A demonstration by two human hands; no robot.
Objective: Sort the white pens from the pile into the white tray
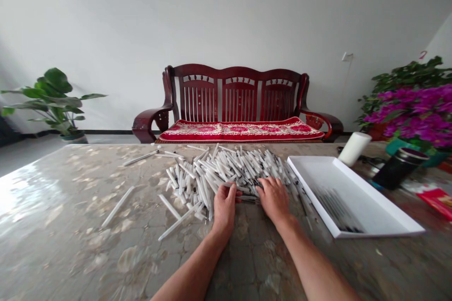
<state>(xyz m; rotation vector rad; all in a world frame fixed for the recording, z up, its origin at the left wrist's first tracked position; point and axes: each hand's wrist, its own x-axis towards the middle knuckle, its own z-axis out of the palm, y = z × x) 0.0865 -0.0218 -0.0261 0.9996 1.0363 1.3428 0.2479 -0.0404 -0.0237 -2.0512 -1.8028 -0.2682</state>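
- A patterned table (88, 263) fills the foreground, with a red wooden bench (240, 99) behind
- Most white sticks (226, 167) seem left to handle, heaped mid-table; a row of slim dark rods (337, 209) in the white tray (377, 202) looks like the finished part
- Left hand (224, 204): thumb and forefinger close together; right hand (277, 200): fingers slightly curled at the heap; whether either grips anything, I cannot tell
- The tray's wall separates heap and row; black cup (400, 169) and white roll (355, 148) stand beyond

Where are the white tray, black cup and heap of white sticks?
White tray (360, 201), head view: its bare floor.
Black cup (399, 169), head view: its side.
Heap of white sticks (229, 167), head view: its middle.
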